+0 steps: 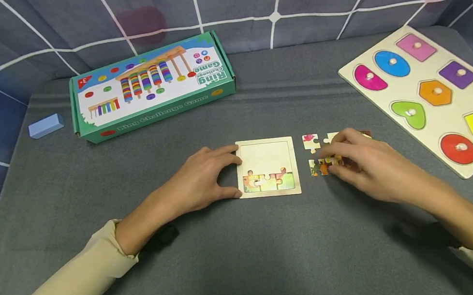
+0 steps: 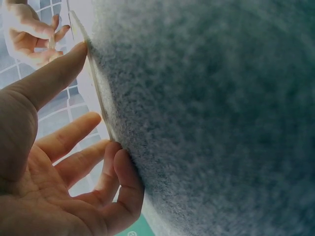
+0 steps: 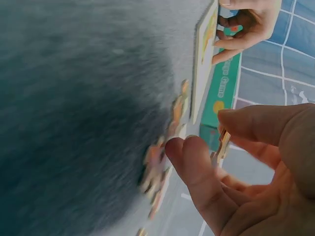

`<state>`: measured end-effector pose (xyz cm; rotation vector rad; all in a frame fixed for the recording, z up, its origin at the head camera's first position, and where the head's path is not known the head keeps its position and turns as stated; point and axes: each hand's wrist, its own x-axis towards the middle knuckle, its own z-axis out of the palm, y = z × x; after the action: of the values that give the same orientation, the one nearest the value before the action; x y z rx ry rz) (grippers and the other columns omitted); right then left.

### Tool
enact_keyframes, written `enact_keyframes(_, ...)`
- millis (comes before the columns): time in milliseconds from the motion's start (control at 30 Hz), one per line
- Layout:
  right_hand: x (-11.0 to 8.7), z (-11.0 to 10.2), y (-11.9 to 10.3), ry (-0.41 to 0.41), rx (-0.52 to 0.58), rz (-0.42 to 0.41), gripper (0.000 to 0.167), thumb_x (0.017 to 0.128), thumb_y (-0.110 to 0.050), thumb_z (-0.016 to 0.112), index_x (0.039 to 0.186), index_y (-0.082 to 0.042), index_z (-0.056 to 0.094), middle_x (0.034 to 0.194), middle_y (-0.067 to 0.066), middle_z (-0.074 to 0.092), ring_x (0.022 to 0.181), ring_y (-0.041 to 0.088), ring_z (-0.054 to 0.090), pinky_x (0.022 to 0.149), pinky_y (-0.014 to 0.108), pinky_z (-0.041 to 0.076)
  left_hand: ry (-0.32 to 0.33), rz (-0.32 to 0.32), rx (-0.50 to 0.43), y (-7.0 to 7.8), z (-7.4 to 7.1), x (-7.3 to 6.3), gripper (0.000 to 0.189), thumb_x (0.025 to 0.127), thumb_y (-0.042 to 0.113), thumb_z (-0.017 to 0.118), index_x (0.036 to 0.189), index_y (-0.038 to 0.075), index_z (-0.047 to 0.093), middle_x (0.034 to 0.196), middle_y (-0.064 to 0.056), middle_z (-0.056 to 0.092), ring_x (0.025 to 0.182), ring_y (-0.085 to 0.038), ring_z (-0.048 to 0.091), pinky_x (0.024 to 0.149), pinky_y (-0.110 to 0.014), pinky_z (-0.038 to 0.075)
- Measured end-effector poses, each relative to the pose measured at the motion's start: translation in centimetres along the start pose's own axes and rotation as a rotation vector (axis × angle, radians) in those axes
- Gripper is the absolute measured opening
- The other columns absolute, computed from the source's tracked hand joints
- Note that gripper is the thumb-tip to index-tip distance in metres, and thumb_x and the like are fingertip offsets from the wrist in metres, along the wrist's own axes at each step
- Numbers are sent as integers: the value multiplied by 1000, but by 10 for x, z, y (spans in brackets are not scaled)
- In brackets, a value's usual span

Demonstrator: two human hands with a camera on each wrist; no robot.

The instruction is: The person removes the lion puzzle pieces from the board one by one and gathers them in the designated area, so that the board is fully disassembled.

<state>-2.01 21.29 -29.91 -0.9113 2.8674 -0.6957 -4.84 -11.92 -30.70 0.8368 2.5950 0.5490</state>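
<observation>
Puzzle tray partly filled beside a "Ring Challenge Game" box

The green box (image 1: 152, 86) reads "Ring Challenge Game" along its near side; the same title stands upside down on its lid, beside pictures of coloured rings on rods. Dark grey cloth covers the counter (image 1: 232, 265), and blue-grey fabric (image 1: 237, 1) with white grid lines rises behind. A pale blue block (image 1: 46, 126) lies just left of the box.

The wooden puzzle tray (image 1: 266, 158) lies flat on the counter, with joined pieces (image 1: 268, 182) along its near edge and bare wood above them. At right, a peg board (image 1: 401, 90) holds coloured shapes with knobs.

The left hand (image 1: 200, 176) touches the tray's left edge, thumb and fingers spread. The right hand (image 1: 370, 166), over loose pieces (image 1: 311, 143) right of the tray, pinches one puzzle piece (image 3: 223, 146) between thumb and fingers.
</observation>
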Motion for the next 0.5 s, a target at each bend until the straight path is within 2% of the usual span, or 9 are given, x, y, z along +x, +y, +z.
enact_keyframes(100,-9,-2,4,8,-23,79,46,81,-7,79,123,-13,63,100,0,54,73,13,46,59,30,40,1,3,0,0,0,0,61,77,36,86,127,10,65,150,-9,45,114,-29,52,97,-48,40)
enact_keyframes(200,-17,-4,8,25,-30,121,46,79,-9,82,121,-11,63,95,-1,54,72,14,45,57,28,38,3,5,1,0,0,0,61,77,37,86,127,10,65,150,-9,45,114,-29,52,97,-47,40)
enact_keyframes(333,-24,-7,13,75,-34,103,43,74,-8,85,113,-11,67,93,-3,56,71,13,46,56,27,38,5,7,3,1,0,0,61,76,36,86,127,9,65,150,-9,45,113,-29,52,97,-47,40)
enact_keyframes(500,-32,-11,20,111,-55,93,47,69,-9,88,112,-14,71,97,-1,59,74,13,49,57,26,41,4,4,7,1,1,0,61,77,37,86,127,10,65,150,-9,45,113,-28,52,96,-47,40)
